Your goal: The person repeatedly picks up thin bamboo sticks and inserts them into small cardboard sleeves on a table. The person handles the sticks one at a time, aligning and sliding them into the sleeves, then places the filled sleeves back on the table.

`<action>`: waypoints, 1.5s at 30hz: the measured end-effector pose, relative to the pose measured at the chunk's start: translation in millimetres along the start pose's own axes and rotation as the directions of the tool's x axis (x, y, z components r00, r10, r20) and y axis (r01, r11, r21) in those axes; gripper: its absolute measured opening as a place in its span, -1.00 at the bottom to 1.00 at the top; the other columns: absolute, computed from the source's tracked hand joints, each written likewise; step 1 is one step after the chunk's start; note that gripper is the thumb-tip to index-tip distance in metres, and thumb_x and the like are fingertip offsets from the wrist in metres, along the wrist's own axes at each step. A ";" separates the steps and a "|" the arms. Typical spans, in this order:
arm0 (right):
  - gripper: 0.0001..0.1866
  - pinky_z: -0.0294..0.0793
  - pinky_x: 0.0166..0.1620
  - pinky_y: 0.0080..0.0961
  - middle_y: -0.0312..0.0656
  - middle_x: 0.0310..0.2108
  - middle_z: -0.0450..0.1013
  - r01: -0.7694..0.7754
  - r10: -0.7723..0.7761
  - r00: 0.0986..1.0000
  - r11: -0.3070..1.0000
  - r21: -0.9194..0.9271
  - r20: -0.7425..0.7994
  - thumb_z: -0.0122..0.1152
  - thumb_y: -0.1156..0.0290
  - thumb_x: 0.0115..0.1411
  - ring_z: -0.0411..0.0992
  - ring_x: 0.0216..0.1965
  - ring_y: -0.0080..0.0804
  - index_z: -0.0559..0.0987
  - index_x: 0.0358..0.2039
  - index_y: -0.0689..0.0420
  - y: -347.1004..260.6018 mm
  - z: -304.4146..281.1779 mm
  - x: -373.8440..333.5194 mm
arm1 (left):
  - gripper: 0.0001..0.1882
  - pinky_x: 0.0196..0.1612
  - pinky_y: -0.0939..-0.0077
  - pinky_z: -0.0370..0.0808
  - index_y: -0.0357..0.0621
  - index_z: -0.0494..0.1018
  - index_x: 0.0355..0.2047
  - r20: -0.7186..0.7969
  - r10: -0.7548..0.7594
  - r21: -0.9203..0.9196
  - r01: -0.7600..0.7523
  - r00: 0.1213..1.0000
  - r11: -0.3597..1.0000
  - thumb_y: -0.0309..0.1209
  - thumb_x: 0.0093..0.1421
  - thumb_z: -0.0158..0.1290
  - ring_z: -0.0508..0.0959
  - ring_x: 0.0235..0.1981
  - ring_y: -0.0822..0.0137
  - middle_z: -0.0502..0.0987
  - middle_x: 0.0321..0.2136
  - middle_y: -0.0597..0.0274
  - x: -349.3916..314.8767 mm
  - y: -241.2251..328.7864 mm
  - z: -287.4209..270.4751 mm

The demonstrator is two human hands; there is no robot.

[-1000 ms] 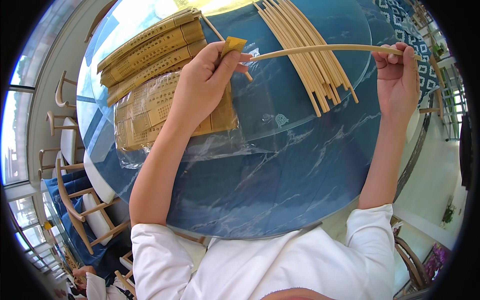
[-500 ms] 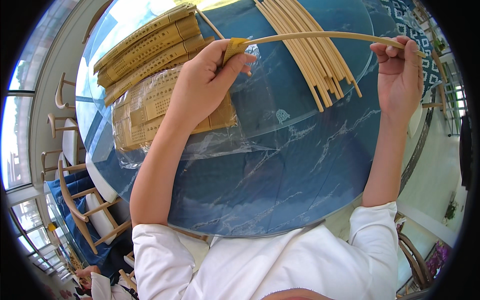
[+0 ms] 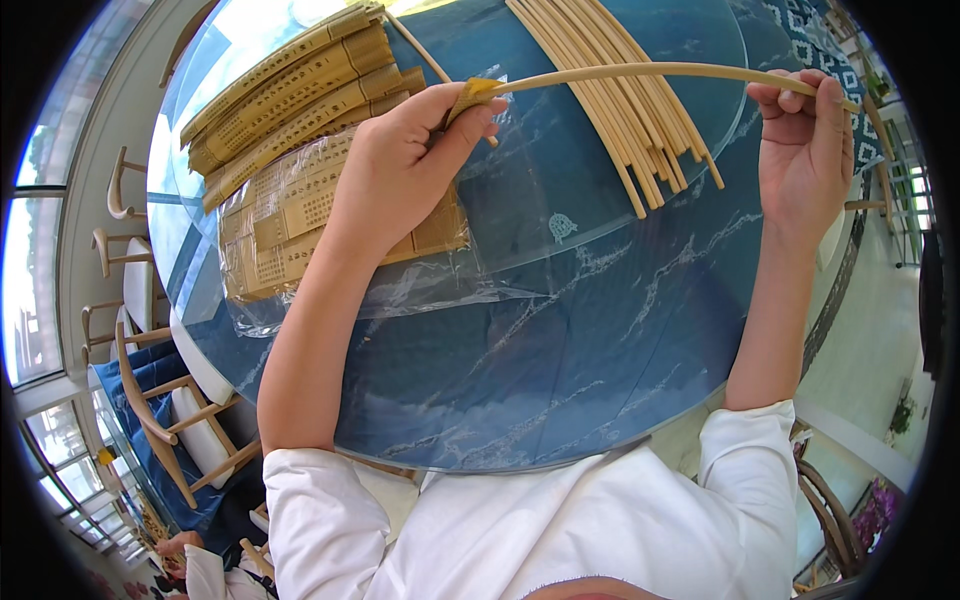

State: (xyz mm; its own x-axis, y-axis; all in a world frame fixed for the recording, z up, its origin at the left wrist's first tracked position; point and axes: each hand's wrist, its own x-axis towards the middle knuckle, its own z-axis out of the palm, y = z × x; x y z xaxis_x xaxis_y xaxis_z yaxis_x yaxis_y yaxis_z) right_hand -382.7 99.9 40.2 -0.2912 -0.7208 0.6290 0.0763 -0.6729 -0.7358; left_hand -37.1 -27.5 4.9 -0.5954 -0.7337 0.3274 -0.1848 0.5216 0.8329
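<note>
A long pale wooden chopstick (image 3: 640, 70) spans from one hand to the other above the table, nearly level. My left hand (image 3: 405, 165) is closed around a brown and yellow paper sleeve (image 3: 470, 98) at the stick's left end. Toward the opposite end, my right hand (image 3: 805, 150) pinches the stick between thumb and fingers. Beneath it lies a row of similar chopsticks (image 3: 615, 105). Left of my left hand, printed brown paper sleeves (image 3: 295, 95) are stacked in overlapping rows, and more sit inside a clear plastic bag (image 3: 515, 250). A single stick (image 3: 418, 47) rests beside the stack.
The round blue marbled table (image 3: 560, 390) carries a glass turntable (image 3: 690, 205). Wooden chairs with white seats (image 3: 200, 430) stand to the left. Another person's hand and sleeve (image 3: 205, 572) show at the lower left. A patterned cloth (image 3: 815, 60) covers the far right edge.
My right hand has shifted slightly to the right with the stick's end. My left hand keeps its grip on the sleeve, and the table things look unchanged.
</note>
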 end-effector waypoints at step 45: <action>-0.64 0.72 0.05 -0.11 -0.06 -0.36 0.59 0.197 -0.189 0.980 0.966 -0.165 0.064 0.01 0.26 0.60 0.65 -0.20 -0.14 0.65 -0.08 0.30 -9.3 12.2 -6.3 | -0.78 0.01 0.55 0.61 -0.31 0.49 0.05 0.067 -0.075 -0.037 0.077 0.995 0.996 -0.45 0.49 0.12 0.70 -0.13 0.44 0.73 -0.13 0.14 0.5 0.7 -0.7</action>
State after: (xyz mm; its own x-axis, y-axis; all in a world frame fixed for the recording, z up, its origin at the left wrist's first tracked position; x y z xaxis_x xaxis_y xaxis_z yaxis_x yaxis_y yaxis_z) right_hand -370.0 108.6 46.1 -0.2386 -0.5898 0.7715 -0.1409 -0.7650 -0.6284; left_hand -37.0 -27.8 5.9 -0.6309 -0.7398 0.2336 -0.2013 0.4469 0.8717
